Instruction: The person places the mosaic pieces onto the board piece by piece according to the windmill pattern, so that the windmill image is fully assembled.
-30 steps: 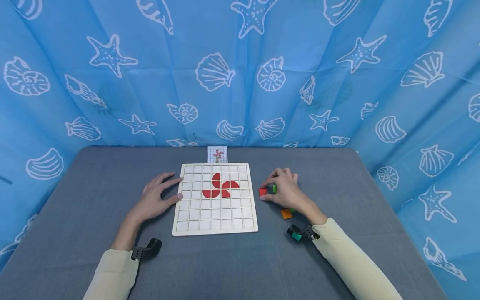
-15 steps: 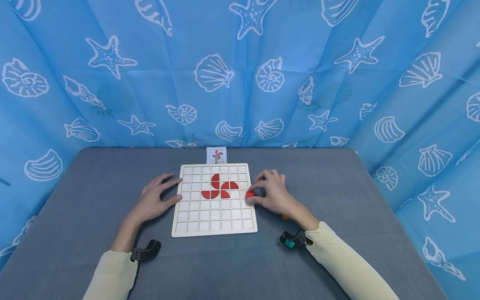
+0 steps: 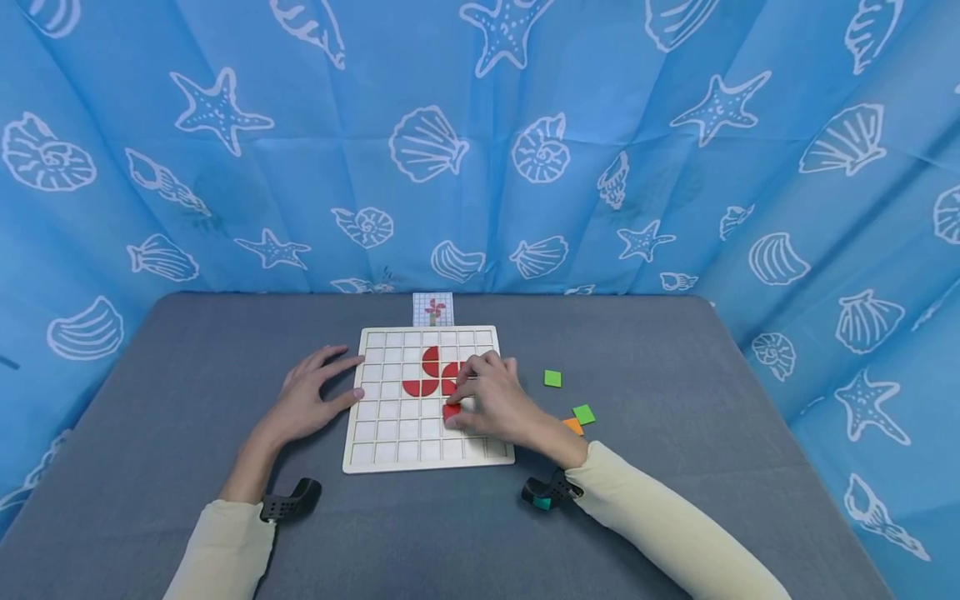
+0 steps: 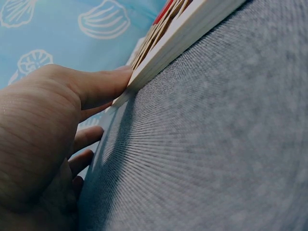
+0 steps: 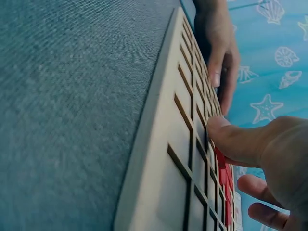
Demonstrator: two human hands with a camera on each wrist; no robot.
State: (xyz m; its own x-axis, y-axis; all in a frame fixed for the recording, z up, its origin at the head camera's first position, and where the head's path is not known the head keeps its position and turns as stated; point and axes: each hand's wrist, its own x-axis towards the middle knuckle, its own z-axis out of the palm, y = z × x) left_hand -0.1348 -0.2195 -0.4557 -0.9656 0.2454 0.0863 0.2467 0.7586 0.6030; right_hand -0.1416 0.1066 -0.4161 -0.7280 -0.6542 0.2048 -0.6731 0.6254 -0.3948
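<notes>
My right hand point(image 3: 497, 402) is over the wooden grid board point(image 3: 375, 464) and pinches a red tile point(image 3: 451, 412) between thumb and forefinger, just below the red pieces point(image 3: 430, 367) that form a pinwheel on the grid. Part of that pinwheel is covered by my fingers. In the right wrist view, the thumb point(image 5: 220, 126) presses close to the grid with red behind it. My left hand point(image 3: 311, 396) lies at the board's left edge, its thumb and forefinger extended against the rim; the left wrist view has the thumb point(image 4: 103, 86) touching the wooden side.
Behind the board lies a small printed card point(image 3: 432, 307) with a red flower pattern on a grid. To the right on the grey table point(image 3: 675, 400) are two green tiles point(image 3: 552, 378) and an orange tile point(image 3: 573, 426). A blue curtain point(image 3: 495, 150) hangs behind.
My right hand has carried the red tile leftward from the table onto the board. The green and orange tiles have come into fuller view. My left hand stays in place.
</notes>
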